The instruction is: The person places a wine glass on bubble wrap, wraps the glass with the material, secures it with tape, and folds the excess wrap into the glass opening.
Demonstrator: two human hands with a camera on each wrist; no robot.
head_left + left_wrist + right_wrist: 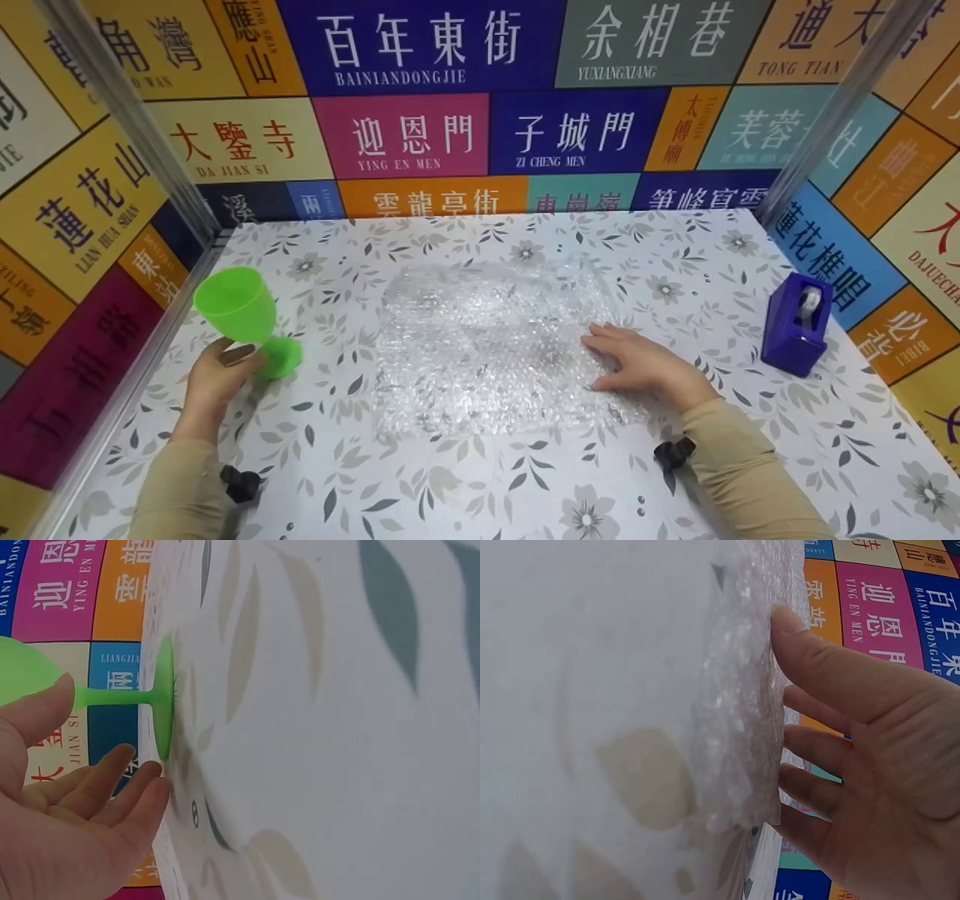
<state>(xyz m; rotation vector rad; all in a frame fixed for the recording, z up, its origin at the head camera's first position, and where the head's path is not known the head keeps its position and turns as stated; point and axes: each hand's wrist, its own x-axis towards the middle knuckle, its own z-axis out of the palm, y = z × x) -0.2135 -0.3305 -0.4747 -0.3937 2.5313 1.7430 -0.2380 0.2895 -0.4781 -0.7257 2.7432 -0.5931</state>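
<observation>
A green plastic goblet [241,309] stands upright on the left of the table. My left hand [217,379] is beside its stem and base. In the left wrist view, the thumb overlaps the stem [112,697] while the other fingers [112,787] spread loosely below it, not wrapped round it. A sheet of clear bubble wrap [480,352] lies flat in the middle of the table. At its right edge rests my right hand [649,367]. From the right wrist, the thumb and relaxed fingers [817,750] touch the top of the wrap [742,712].
A blue tape dispenser [791,330] with a roll of tape stands at the right side of the table. The floral tablecloth [337,472] covers the surface. Colourful sign-printed panels [405,135] wall in the back and both sides, with metal corner posts.
</observation>
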